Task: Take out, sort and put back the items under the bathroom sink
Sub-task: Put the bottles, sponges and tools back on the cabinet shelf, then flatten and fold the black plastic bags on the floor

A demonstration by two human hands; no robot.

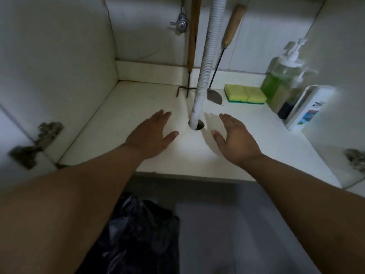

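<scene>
My left hand point(151, 135) and my right hand point(235, 138) hover flat and empty over the white cabinet floor point(138, 107), on either side of the drain hose point(205, 62) that runs down into a hole. Against the back wall lean a small hand fork point(190, 56) with a wooden handle and a small trowel point(219, 66). Two yellow-green sponges point(245, 93) lie side by side at the back right. Beside them stand a pump bottle of green liquid point(280, 76), a second pump bottle point(294, 91) and a white box point(310, 107).
A metal water valve point(180, 23) sticks out of the back wall. Door hinges sit at the left point(35, 145) and right point(355, 159). A dark plastic bag point(142, 234) lies on the grey floor below the cabinet's front edge.
</scene>
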